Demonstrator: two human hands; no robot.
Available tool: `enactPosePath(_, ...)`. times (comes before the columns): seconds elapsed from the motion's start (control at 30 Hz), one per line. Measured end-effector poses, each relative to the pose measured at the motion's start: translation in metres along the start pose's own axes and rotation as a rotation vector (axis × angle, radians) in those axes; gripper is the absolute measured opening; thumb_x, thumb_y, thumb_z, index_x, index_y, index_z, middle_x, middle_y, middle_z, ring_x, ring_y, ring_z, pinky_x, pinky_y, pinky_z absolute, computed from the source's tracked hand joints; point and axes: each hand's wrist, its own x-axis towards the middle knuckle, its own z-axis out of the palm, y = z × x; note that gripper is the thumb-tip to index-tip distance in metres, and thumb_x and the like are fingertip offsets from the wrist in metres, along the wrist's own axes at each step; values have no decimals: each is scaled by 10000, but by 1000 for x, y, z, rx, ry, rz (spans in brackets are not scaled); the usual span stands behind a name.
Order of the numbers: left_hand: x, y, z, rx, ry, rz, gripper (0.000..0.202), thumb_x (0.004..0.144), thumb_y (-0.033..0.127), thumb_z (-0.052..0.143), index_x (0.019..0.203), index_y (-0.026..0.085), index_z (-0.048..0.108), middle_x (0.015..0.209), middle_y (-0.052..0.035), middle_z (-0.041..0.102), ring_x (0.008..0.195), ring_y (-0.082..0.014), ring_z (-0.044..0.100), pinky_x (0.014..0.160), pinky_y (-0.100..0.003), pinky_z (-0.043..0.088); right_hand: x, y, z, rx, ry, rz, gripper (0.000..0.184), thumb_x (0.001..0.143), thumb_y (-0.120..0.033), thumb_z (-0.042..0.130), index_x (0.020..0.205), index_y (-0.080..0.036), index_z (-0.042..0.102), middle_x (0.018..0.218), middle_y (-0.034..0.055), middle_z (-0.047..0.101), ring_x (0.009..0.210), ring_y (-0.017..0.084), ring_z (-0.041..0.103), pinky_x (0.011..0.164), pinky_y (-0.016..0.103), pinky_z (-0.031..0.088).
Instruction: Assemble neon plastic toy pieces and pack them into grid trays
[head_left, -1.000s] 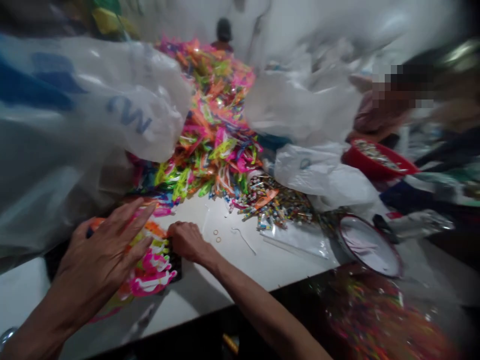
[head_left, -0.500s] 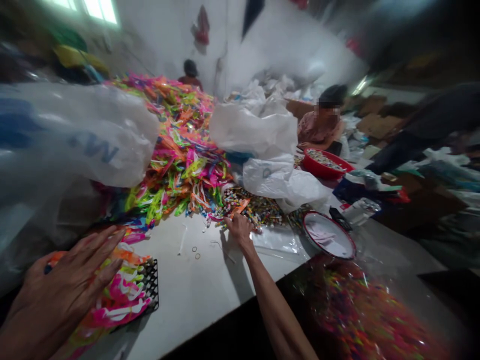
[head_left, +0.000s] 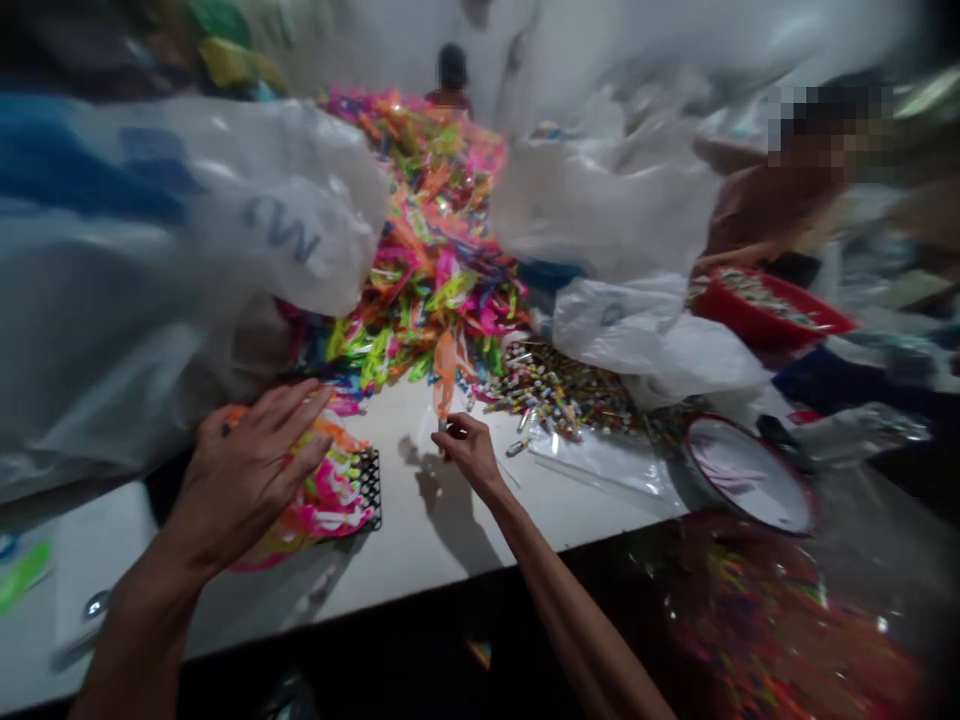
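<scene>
My left hand (head_left: pixel 251 468) lies flat with fingers spread on a stack of bright pink, orange and yellow plastic strips (head_left: pixel 330 500) that rests on a black grid tray (head_left: pixel 370 485). My right hand (head_left: pixel 469 448) is raised a little above the white table (head_left: pixel 435 540), its fingers pinched on an orange plastic strip (head_left: pixel 444 375) that stands upright from the fingertips. Behind it spreads a big heap of neon strips (head_left: pixel 427 250), and to its right a pile of small colourful pieces (head_left: pixel 559 390).
Large white plastic bags (head_left: pixel 180 260) bulge at the left and middle right (head_left: pixel 607 210). A red basin (head_left: pixel 765 315) and a round white-lined dish (head_left: pixel 746 480) sit at the right. A seated person (head_left: pixel 780 200) is beyond the basin. Another stands far back.
My right hand drew back from the pile of small pieces toward me and now holds an orange strip upright. The left hand stayed on the stack. The view tilted down.
</scene>
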Motion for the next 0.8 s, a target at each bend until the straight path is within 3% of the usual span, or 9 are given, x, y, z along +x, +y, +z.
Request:
enactPosePath(0.13,2,2,-8,80,-31,5,488,929,381,198,1373,212,307,1428,-61,370,1275,-239,357,927,-455,269,-11,0,46,74,-237,142,151,611,-224,627,709,-170,526,516,-68,503,443,98,505,436,197,399)
enactPosePath(0.27,3,4,-10,70,-5,30,491,935,392,167,1365,211,321,1415,-65,390,1268,-239,371,902,-454,283,-10,8,72,-41,-269,137,111,648,-190,600,748,-162,562,528,-46,544,493,114,540,458,194,401)
enactPosePath(0.4,3,5,-10,65,8,24,501,935,392,149,1349,197,352,1403,-70,408,1256,-251,386,894,-465,288,-9,9,81,-239,-289,32,26,677,-151,574,681,-148,600,580,-15,584,585,130,555,521,201,406)
enactPosePath(0.57,2,5,-10,54,7,-3,496,929,404,174,1339,205,370,1409,-58,400,1247,-249,398,911,-472,289,-9,6,80,-370,-248,-116,316,717,-139,540,1027,-182,583,827,20,661,741,173,594,629,240,450)
enactPosePath(0.7,1,5,-8,38,17,8,508,920,400,167,1365,222,334,1423,-55,377,1265,-270,374,931,-499,279,-16,5,87,-614,-309,-247,518,753,-137,481,1266,-169,417,1011,93,652,836,225,612,696,299,465)
enactPosePath(0.8,0,6,-5,41,50,14,482,911,395,231,1362,268,343,1447,-35,337,1306,-285,309,947,-507,268,-24,2,98,-817,-372,-357,678,769,-144,443,1399,-126,192,1072,154,624,827,258,622,677,343,471)
